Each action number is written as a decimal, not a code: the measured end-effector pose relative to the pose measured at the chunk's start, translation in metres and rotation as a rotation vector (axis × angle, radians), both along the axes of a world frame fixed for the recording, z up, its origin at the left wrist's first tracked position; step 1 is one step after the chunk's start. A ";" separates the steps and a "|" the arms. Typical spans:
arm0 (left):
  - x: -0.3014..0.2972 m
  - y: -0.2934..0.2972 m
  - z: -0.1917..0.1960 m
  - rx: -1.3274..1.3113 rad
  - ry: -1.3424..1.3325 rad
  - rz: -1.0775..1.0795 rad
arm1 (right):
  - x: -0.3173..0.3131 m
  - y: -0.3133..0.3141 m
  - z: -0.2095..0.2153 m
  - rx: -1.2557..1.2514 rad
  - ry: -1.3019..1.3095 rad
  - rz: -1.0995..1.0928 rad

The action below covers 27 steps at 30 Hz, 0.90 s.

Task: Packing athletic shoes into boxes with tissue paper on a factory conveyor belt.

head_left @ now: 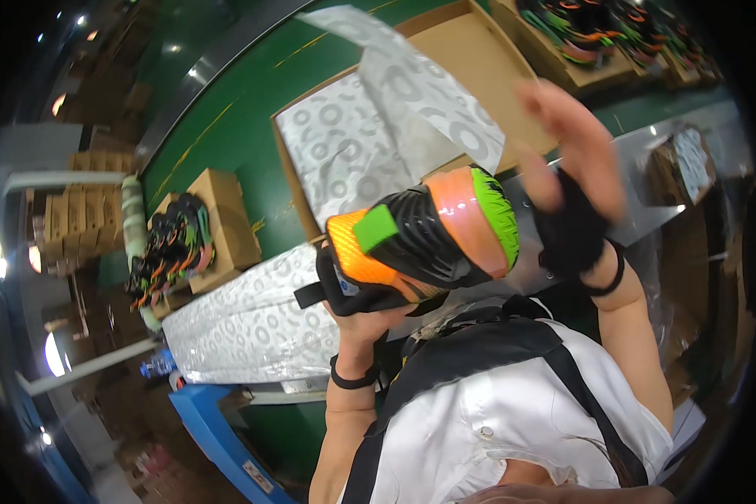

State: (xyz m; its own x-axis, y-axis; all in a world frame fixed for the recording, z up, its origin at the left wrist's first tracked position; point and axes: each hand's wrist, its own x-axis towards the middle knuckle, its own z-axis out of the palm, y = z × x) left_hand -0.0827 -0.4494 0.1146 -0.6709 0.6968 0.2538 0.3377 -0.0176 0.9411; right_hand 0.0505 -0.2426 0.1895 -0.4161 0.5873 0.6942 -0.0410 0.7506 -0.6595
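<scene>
My left hand [368,323] is closed around a sneaker [412,239], holding it up in front of my chest. The shoe is black with orange, pink and bright green parts, and a black pull loop sticks out near my wrist. Part of this hand is hidden behind the shoe. To the right of the shoe my right hand [581,160], in a dark partial glove, is raised with thumb and fingers apart, holding nothing and slightly blurred. Beyond the shoe lies an open cardboard box [454,38] lined with patterned white tissue paper [332,139]; one sheet stands up loosely.
A stack of patterned wrapping paper [252,315] lies at left, above a blue frame [218,428]. Similar shoes [172,248] rest by a box on the green surface [227,118] at left. More shoes [580,34] sit on boxes at back right.
</scene>
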 end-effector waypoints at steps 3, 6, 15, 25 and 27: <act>-0.009 -0.004 0.010 0.096 -0.095 0.063 | -0.051 0.021 -0.072 0.206 -0.174 -0.067; -0.026 -0.012 0.004 0.225 -0.218 0.133 | -0.089 0.026 -0.111 0.580 -0.525 -0.339; -0.130 0.061 -0.003 0.411 -0.999 0.052 | -0.061 0.082 -0.071 -0.486 -0.142 -0.173; -0.203 0.156 -0.197 -0.057 -1.333 -0.032 | 0.008 0.017 -0.114 -0.627 -0.698 0.713; -0.192 0.166 -0.190 -0.143 -1.312 -0.088 | 0.014 0.023 -0.156 -0.847 -0.720 0.588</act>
State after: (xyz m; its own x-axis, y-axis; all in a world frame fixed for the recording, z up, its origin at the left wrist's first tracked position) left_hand -0.2752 -0.2832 -0.0756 -0.3119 0.7166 -0.6238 -0.8167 0.1333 0.5615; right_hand 0.0642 -0.2196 0.0339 -0.8925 0.3345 -0.3027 0.3443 0.0715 -0.9361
